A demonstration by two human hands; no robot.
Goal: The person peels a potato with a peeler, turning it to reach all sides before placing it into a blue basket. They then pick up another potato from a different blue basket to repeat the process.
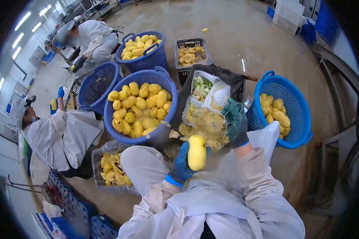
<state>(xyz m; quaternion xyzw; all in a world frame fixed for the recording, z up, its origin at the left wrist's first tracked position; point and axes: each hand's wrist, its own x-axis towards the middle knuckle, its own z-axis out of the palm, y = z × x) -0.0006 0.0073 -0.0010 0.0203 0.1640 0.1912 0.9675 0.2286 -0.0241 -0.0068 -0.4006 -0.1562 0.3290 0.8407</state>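
Note:
My left hand (pixel 181 163), in a blue glove, grips a smooth yellow oval fruit (pixel 197 153) with a small dark mark near its top, held upright above my lap. My right hand (pixel 237 123), in a dark green glove, is raised to the right of the fruit and apart from it. Its fingers are curled, and what they hold is hidden. Beyond both hands a crate lined with dark cloth (pixel 186 85) holds wet yellow peelings (pixel 205 125), green scraps and white foam netting (pixel 218 95).
A purple-blue basket (pixel 172 89) of yellow fruit stands ahead left; a blue basket (pixel 297 99) holds more at right. A lined crate of cut pieces (pixel 95 169) sits by my left knee. Two people in white, one seated (pixel 52 137), one bent over (pixel 95 36), are at left.

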